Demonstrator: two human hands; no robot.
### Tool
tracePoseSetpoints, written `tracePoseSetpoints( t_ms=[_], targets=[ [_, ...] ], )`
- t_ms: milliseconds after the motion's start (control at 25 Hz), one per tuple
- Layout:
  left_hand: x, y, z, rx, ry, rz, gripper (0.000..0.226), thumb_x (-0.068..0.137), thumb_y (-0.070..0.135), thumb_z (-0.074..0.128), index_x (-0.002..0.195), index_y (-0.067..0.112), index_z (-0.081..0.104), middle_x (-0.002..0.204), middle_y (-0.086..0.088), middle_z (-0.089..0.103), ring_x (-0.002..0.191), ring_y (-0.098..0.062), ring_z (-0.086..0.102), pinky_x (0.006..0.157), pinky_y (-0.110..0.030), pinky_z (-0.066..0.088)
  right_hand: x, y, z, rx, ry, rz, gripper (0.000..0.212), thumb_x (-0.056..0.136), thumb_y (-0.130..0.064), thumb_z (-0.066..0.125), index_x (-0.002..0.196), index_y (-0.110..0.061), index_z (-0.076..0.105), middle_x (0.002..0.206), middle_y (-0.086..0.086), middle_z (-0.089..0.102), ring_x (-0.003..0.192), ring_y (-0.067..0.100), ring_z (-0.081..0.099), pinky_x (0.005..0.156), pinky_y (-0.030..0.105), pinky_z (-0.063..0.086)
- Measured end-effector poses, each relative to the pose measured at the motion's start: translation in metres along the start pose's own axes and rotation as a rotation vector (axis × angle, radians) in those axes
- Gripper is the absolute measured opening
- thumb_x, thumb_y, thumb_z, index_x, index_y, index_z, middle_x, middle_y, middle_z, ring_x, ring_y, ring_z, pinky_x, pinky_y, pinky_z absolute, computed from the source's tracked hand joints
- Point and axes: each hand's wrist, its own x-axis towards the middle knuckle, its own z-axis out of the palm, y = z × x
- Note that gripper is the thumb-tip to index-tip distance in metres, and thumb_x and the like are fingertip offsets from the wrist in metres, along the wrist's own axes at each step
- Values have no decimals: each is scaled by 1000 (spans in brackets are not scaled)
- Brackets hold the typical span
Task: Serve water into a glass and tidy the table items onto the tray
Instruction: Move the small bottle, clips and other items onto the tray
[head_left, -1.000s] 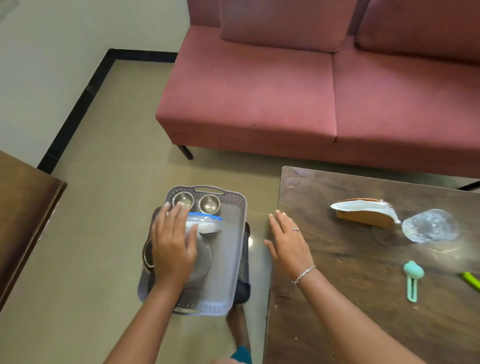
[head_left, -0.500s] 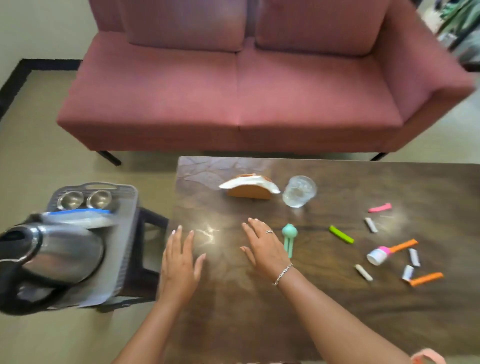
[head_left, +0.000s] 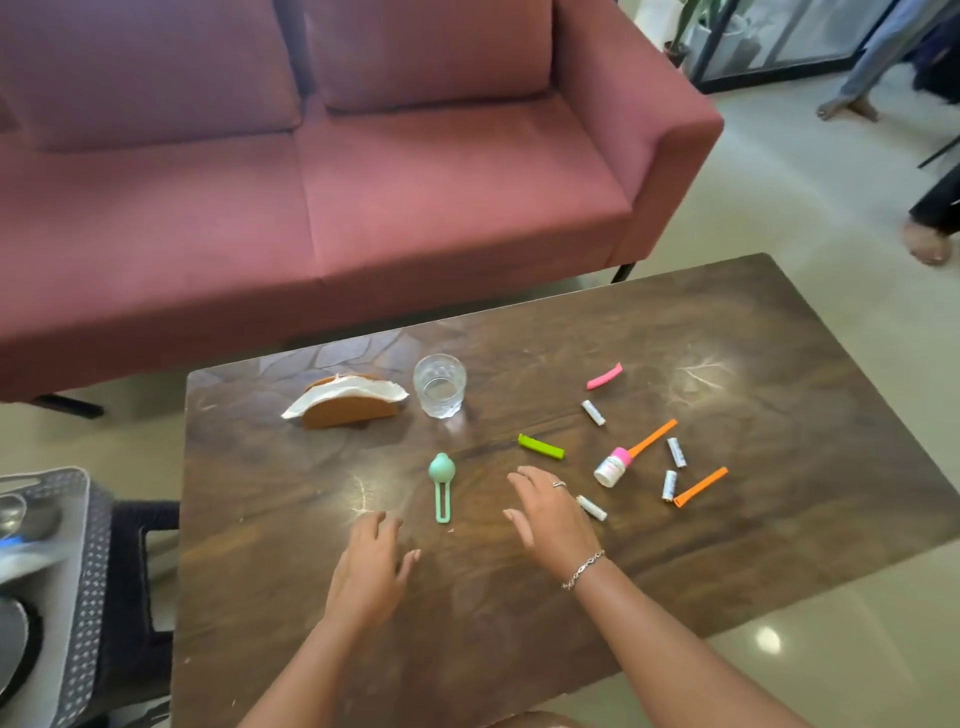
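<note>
A clear glass (head_left: 439, 385) stands upright on the dark wooden table (head_left: 727, 332), beside a wooden napkin holder (head_left: 347, 404) with white tissue. Scattered on the table are a teal clip (head_left: 442, 486), a green clip (head_left: 541, 447), a pink clip (head_left: 604, 376), two orange clips (head_left: 652, 438), a small white bottle with a pink cap (head_left: 612, 467) and several white batteries (head_left: 592, 412). My left hand (head_left: 370, 566) hovers open over the near table. My right hand (head_left: 550, 514) is open just left of a battery (head_left: 591, 507). The grey tray (head_left: 78, 571) sits at the far left, mostly cut off.
A red sofa (head_left: 363, 182) runs along the table's far side. The tray rests on a dark stool (head_left: 140, 582) left of the table. Other people's feet (head_left: 924, 244) are on the floor at the upper right.
The view has swung right, away from the tray. My left hand left the kettle on the tray and came over the table. My right hand moved right, past the teal clip.
</note>
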Motion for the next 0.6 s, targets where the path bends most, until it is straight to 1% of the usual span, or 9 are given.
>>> tracePoseSetpoints(
  t_ms=[80,120,200,280,320,480,560,600],
  targets=[
    [6,1,5,27,-57,-15,47,92,38,46,132,14,41,138,-3,38,131,-19,35,101,-27,38,-2,22,-2,190,25,201,36,77,-11,68,111,-5,61,112,11,63,106,28,58,91,34,44],
    [9,3,6,35,-80,-24,46,92,38,46,131,14,42,136,-3,40,128,-19,38,99,-27,40,-1,35,-3,250,70,307,32,77,-7,67,109,-4,63,110,12,64,104,28,59,90,33,42],
    [16,5,7,55,-97,-32,43,91,37,47,127,14,44,130,-3,44,122,-20,42,95,-27,42,2,61,-8,341,155,537,23,76,0,66,99,-1,67,101,16,66,97,32,61,83,33,44],
    [26,9,7,75,-123,-43,41,91,37,45,126,15,44,127,-1,45,120,-19,43,93,-26,41,8,86,-14,373,197,788,15,78,0,64,93,0,68,99,19,68,94,35,60,76,32,43],
    [31,11,7,83,-133,-53,41,92,37,45,126,15,44,126,-1,45,119,-18,43,92,-26,40,13,98,-16,373,203,878,13,79,-1,62,91,-1,69,99,20,68,94,36,60,74,32,43],
    [56,21,14,58,-167,-115,43,92,36,47,128,14,44,126,-4,47,118,-21,45,92,-30,41,34,136,-16,390,203,1055,11,80,1,59,84,0,69,95,21,69,95,39,58,70,32,41],
    [67,25,20,29,-167,-155,42,91,35,49,128,14,44,126,-4,48,119,-21,46,93,-33,42,41,148,-12,380,153,1125,5,81,-4,62,81,-2,67,93,21,67,96,38,56,69,30,38],
    [70,26,22,18,-162,-170,41,91,33,49,127,14,44,127,-4,48,118,-22,47,93,-33,42,44,151,-10,386,112,1154,8,81,-9,65,78,-2,64,91,21,65,94,37,56,67,30,37]
  ],
)
